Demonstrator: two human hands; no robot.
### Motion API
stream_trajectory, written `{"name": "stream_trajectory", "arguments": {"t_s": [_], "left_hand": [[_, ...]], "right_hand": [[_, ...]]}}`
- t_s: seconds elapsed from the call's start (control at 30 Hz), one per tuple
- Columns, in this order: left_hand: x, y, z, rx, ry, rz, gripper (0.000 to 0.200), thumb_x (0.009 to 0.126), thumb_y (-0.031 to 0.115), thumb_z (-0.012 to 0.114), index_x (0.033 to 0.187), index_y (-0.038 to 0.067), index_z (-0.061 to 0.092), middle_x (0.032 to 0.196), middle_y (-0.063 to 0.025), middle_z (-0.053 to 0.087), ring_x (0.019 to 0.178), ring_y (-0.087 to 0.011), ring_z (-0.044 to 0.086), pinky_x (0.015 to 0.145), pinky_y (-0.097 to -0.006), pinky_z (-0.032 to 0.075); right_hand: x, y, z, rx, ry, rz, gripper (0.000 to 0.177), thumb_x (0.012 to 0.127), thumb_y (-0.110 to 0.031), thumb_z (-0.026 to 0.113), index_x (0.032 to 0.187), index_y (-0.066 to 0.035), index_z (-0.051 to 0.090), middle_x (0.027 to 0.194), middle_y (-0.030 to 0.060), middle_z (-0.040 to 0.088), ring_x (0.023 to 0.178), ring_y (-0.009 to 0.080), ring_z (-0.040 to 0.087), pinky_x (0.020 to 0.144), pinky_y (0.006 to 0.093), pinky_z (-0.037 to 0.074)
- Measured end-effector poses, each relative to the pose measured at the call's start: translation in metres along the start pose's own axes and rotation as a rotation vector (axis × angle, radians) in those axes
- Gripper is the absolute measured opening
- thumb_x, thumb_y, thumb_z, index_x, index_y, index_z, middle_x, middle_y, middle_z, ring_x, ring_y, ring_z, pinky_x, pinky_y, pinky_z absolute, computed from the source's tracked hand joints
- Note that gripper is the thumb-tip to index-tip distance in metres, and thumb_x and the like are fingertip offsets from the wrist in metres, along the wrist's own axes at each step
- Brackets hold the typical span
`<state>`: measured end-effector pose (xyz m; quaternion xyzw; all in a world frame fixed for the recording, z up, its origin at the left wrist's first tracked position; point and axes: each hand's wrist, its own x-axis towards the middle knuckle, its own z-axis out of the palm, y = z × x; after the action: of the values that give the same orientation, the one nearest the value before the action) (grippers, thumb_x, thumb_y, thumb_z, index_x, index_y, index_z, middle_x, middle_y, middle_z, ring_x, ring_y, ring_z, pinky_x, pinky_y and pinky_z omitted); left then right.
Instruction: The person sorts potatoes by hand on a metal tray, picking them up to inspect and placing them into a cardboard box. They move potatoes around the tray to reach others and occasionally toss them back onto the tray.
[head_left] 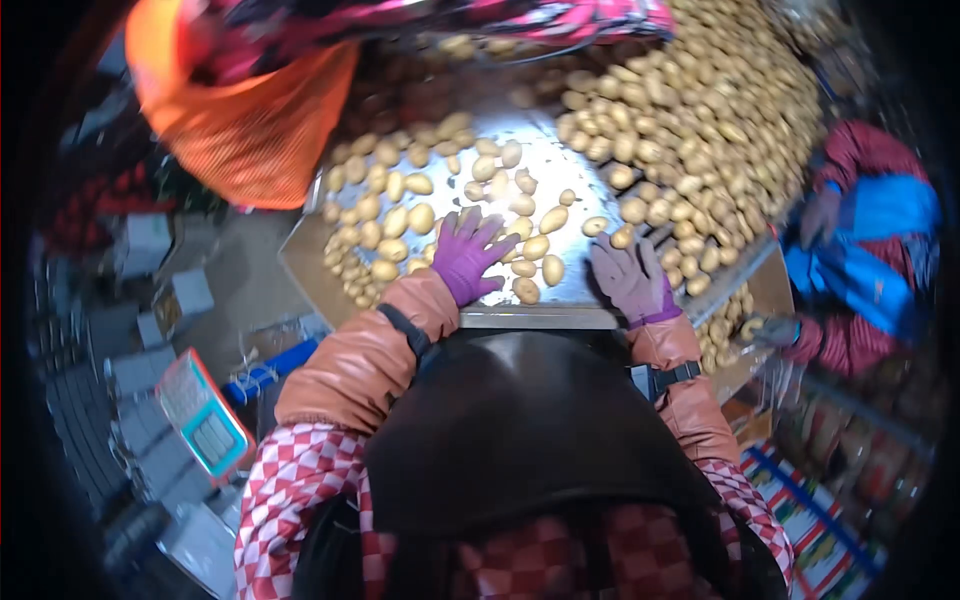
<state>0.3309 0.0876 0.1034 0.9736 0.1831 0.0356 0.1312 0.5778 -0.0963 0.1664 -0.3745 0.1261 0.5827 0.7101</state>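
Observation:
My left hand (468, 257), in a purple glove, lies palm down with its fingers spread among loose potatoes (421, 218) on the metal table (580, 282). To the right, my right hand (630, 275) wears a paler, soiled purple glove; its fingers are apart near the table's front edge. One potato (621, 237) sits at its fingertips, and whether they touch it is hard to tell. Neither hand grips anything visible. Several potatoes lie between the two hands. A large heap of potatoes (700, 120) covers the table's right and far right side.
A person's patterned sleeve (450, 18) and an orange mesh bag (260, 130) reach over the far left. At the right, a co-worker in a blue apron (860, 260) has a gloved hand (775, 331) near potatoes. A scale (205, 415) and boxes (192, 291) stand lower left.

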Motion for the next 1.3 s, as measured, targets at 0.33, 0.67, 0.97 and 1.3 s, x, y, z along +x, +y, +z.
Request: {"name": "stream_trajectory", "arguments": {"t_s": [0.33,0.67,0.97,1.3], "left_hand": [[-0.072,-0.036,0.000,-0.070,0.150,-0.445,0.060,0.073,0.045,0.069,0.127,0.021,0.057,0.142,-0.0124,0.043,0.135,-0.0382,0.030,0.107,-0.0629,0.019],[-0.074,-0.008,-0.008,-0.010,0.050,-0.362,0.061,0.067,0.049,0.072,0.121,0.020,0.061,0.145,-0.0153,0.038,0.132,-0.0373,0.033,0.105,-0.0663,0.016],[-0.077,-0.009,-0.014,-0.028,0.095,-0.321,0.056,0.072,0.046,0.071,0.118,0.016,0.063,0.142,-0.0198,0.041,0.130,-0.0396,0.036,0.106,-0.0624,0.018],[-0.084,-0.020,-0.006,-0.037,0.134,-0.282,0.055,0.072,0.046,0.071,0.117,0.017,0.063,0.142,-0.0201,0.042,0.130,-0.0400,0.036,0.106,-0.0619,0.018]], "right_hand": [[0.043,-0.004,0.000,-0.487,0.015,-0.093,0.049,0.097,-0.021,0.053,0.142,-0.008,0.040,0.130,0.0138,0.052,0.109,0.0255,0.060,0.092,0.0373,0.053],[0.148,0.052,0.079,-1.880,-0.192,-0.753,0.053,0.075,-0.024,0.072,0.125,-0.012,0.060,0.118,0.0185,0.063,0.111,0.0341,0.059,0.095,0.0403,0.047],[0.141,0.113,0.054,-2.308,-0.097,-0.951,0.056,0.069,-0.036,0.076,0.118,-0.016,0.060,0.134,0.0105,0.051,0.127,0.0335,0.043,0.100,0.0501,0.035],[0.151,0.136,0.076,-2.565,0.106,-0.670,0.056,0.076,-0.036,0.069,0.126,-0.013,0.057,0.147,0.0128,0.036,0.138,0.0385,0.028,0.109,0.0583,0.022]]}}
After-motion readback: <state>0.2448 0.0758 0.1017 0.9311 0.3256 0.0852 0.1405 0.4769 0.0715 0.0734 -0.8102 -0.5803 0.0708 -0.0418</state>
